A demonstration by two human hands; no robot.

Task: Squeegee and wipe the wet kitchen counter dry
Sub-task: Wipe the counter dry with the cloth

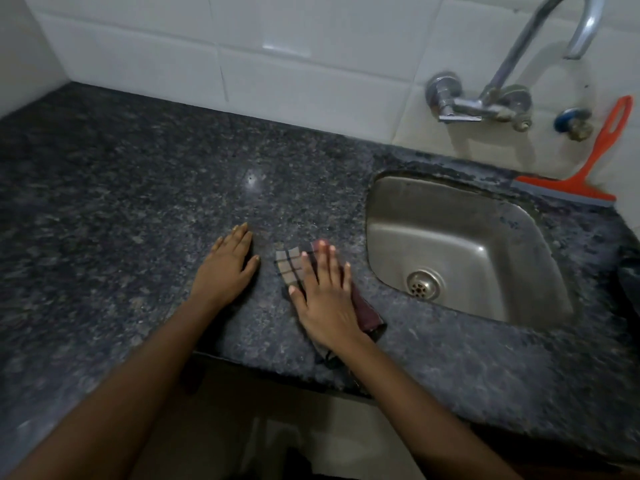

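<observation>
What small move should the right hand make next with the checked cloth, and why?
Probably slide the checked brown cloth forward across the dark speckled granite counter. The right hand presses flat on it near the front edge, the left hand rests on bare stone, and the orange plastic squeegee leans against the wall, set aside.

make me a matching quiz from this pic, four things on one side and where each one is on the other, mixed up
Things:
1. squeegee
2. checked cloth
3. left hand
4. tap

Places:
a. pressed under the right hand
b. fixed to the tiled wall
c. flat on the bare counter
d. leaning on the wall behind the sink

Pairs: 1-d, 2-a, 3-c, 4-b
</observation>
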